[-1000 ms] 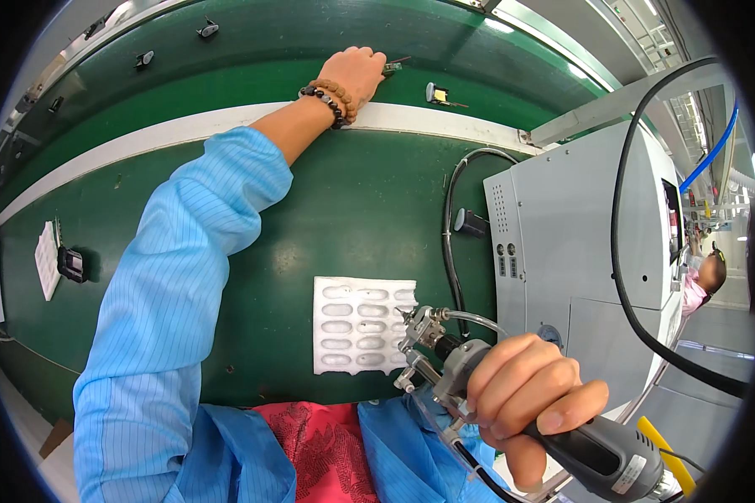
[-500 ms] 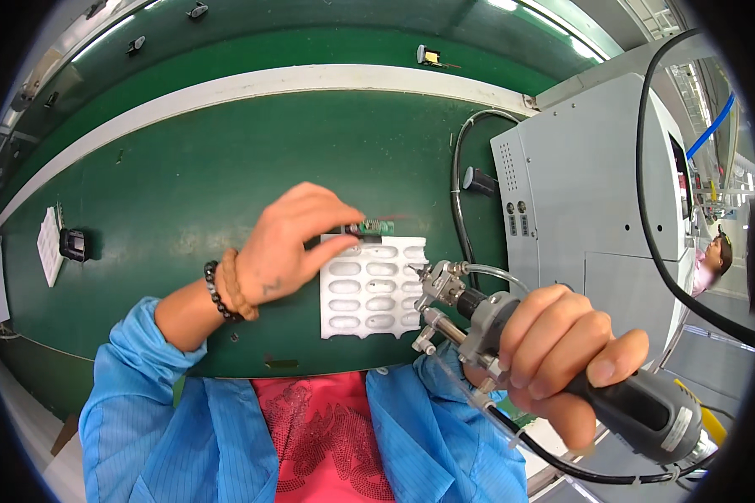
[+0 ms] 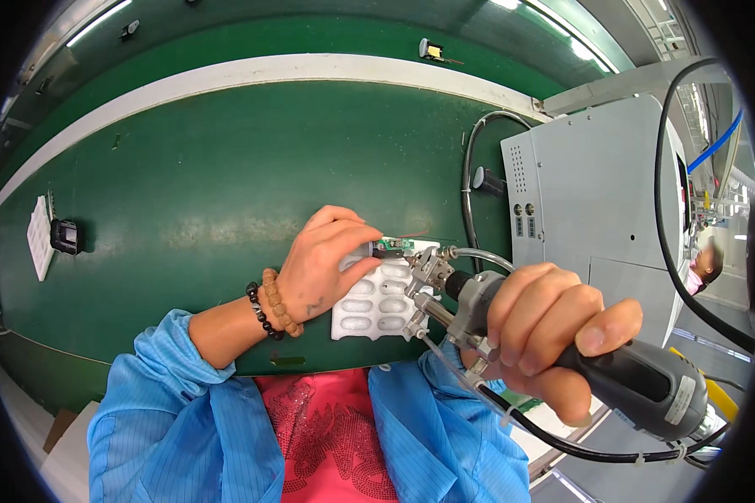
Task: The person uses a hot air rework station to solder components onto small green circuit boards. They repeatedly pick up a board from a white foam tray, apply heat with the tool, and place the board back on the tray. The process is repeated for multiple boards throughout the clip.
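Observation:
Between the thumb and fingers of my left hand (image 3: 323,264) is a small green circuit board (image 3: 396,244) set in a dark housing, with a thin reddish wire trailing off it. My right hand (image 3: 549,335) is wrapped around the grey and black body of a powered screwdriver (image 3: 637,377) with metal fittings and hoses. The tool's metal head (image 3: 432,272) reaches the right end of the board; whether its tip touches is hidden. Beneath lies a white moulded tray (image 3: 377,314) with oval hollows, partly covered by the tool.
At the right a large grey machine (image 3: 587,184) stands beside a black cable (image 3: 468,193) and a dark cylinder (image 3: 491,182). A black housing (image 3: 65,236) and a second white tray (image 3: 39,241) are at the far left. Another person (image 3: 709,264) is at the right edge.
My left hand has brought the circuit board rightward and nearer, up to the screwdriver's head. The right hand keeps its grip, nearly in place. The whole view has shifted slightly.

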Available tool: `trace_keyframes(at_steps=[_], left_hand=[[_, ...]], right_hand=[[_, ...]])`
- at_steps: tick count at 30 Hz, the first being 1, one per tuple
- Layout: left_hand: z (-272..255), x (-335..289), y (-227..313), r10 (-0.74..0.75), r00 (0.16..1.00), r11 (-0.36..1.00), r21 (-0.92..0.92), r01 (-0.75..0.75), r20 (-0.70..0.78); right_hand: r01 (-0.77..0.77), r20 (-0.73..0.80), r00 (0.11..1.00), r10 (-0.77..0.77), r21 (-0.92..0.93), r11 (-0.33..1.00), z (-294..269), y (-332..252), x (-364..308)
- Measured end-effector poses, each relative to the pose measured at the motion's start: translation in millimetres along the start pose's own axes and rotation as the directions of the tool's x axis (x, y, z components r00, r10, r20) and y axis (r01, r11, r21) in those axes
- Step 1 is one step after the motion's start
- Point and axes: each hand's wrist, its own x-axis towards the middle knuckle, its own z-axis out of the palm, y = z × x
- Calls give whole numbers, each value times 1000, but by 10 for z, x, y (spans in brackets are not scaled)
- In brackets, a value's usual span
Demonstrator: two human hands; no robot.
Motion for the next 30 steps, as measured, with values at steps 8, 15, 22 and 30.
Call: trace_keyframes(at_steps=[8, 15, 22, 30], left_hand=[[-17, 10, -39, -20, 1000, 998, -59, 19, -18], [-17, 7, -41, -45, 999, 997, -68, 43, -22], [-14, 4, -63, -41, 999, 997, -72, 39, -27], [-34, -8, -80, -26, 999, 996, -85, 23, -27]], right_hand=[[18, 10, 1000, -17, -58, 998, 41, 78, 80], [-34, 63, 997, 38, -68, 997, 89, 239, 123], [-42, 40, 998, 45, -73, 996, 142, 305, 112], [-105, 132, 985, 113, -62, 993, 135, 330, 165]])
